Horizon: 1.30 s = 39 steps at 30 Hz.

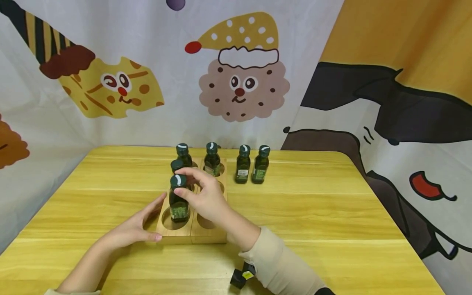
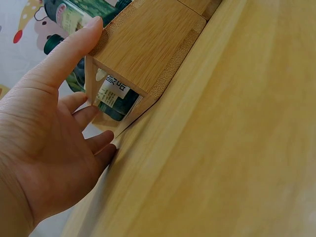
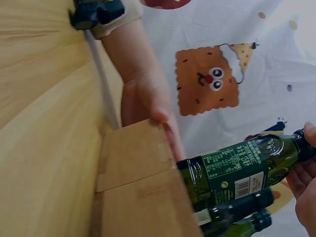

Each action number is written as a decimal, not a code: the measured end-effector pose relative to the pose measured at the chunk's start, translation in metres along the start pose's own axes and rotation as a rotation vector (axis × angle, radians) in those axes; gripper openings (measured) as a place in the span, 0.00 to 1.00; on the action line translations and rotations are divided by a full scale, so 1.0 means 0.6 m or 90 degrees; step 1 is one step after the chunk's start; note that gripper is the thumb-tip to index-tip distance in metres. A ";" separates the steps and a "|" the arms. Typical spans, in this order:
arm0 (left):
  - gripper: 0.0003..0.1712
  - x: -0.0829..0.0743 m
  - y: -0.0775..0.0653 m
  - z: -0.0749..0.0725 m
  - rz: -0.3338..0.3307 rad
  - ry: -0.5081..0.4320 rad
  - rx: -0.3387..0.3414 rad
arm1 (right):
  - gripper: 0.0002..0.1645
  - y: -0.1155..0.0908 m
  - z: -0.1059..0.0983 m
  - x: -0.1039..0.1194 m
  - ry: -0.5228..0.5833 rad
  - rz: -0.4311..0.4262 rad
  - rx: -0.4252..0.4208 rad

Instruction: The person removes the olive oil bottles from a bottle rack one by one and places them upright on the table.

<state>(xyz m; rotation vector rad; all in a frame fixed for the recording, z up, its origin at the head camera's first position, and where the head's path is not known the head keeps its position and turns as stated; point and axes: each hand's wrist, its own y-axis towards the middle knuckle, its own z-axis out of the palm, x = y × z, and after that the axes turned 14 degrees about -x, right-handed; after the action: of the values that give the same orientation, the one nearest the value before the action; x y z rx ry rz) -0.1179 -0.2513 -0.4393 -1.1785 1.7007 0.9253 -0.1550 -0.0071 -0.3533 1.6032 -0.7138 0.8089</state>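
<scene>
My right hand [image 1: 208,198] pinches a dark green glass bottle [image 1: 179,207] near its cap, between thumb and fingers. This bottle stands nearly upright, its base at the front left round hole of a wooden rack [image 1: 175,239]. In the right wrist view, the held bottle [image 3: 234,173] shows a green label with a barcode. My left hand [image 1: 129,229] touches the rack's front left corner, thumb at the front and relaxed fingers along the left side. Behind the held bottle, two similar bottles stand in the left column, and another bottle [image 1: 212,159] occupies the rear right hole.
Two more green bottles, one [image 1: 242,166] beside the other [image 1: 260,166], stand on the wooden table [image 1: 313,205] right of the rack. A small black object [image 1: 238,279] with a yellow mark lies by my right sleeve. A cartoon-printed cloth [image 1: 177,102] hangs behind the table.
</scene>
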 end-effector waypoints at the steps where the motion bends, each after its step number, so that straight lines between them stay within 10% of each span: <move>1: 0.61 -0.001 0.000 0.000 -0.001 0.001 0.000 | 0.21 0.002 -0.002 0.003 0.009 -0.009 -0.006; 39: 0.62 0.006 -0.001 -0.003 0.017 0.024 -0.007 | 0.21 0.022 -0.158 0.040 0.022 -0.135 -0.111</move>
<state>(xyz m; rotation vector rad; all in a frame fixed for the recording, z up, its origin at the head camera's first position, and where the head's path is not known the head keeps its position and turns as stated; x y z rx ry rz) -0.1182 -0.2541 -0.4424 -1.1900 1.7464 0.9355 -0.1636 0.0837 -0.3150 1.4744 -0.5621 0.6015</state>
